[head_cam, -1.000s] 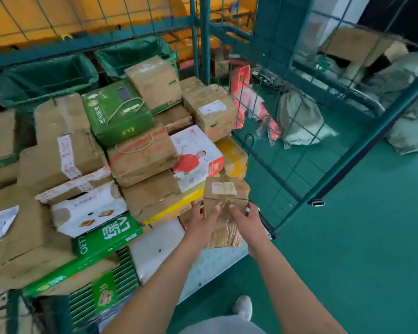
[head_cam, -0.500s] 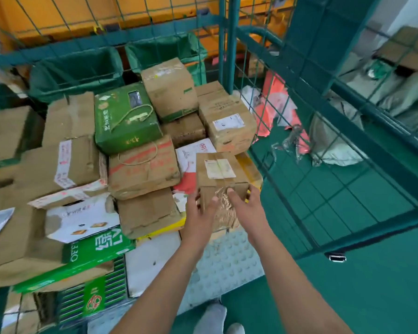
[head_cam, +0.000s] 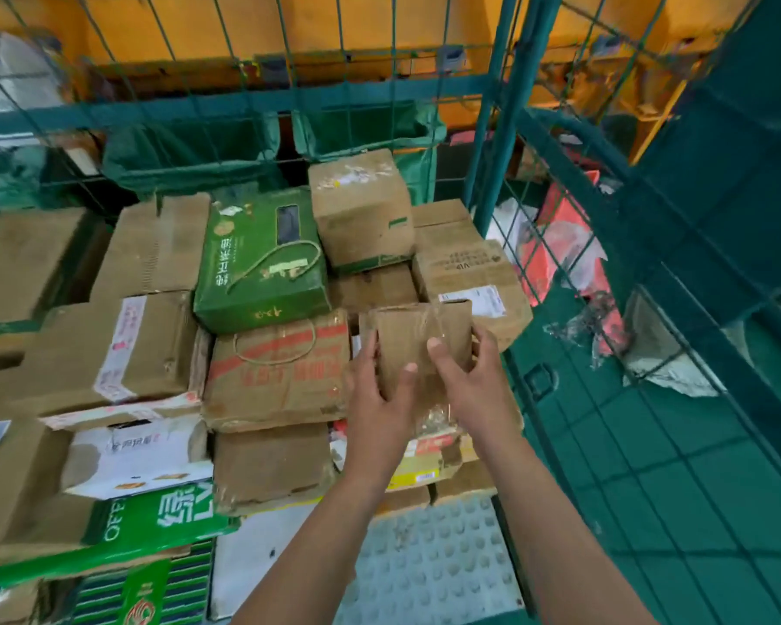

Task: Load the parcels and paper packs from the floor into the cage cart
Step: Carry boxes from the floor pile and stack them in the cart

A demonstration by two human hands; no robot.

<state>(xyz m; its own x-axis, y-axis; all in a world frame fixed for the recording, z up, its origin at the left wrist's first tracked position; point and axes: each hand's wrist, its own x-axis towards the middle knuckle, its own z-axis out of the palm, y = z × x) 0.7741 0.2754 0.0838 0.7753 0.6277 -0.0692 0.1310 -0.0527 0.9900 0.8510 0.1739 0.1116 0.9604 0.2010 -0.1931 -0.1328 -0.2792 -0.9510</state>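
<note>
The flat green box at the bottom left shows "330" upside down. Other labels are too blurry to read.

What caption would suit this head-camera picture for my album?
Both hands, left and right, hold a small taped parcel over stacked boxes in the green cage cart.

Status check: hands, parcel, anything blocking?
Left hand and right hand both grip small brown parcel. Parcel held over stacked boxes in cage cart. Nothing blocking.
</note>
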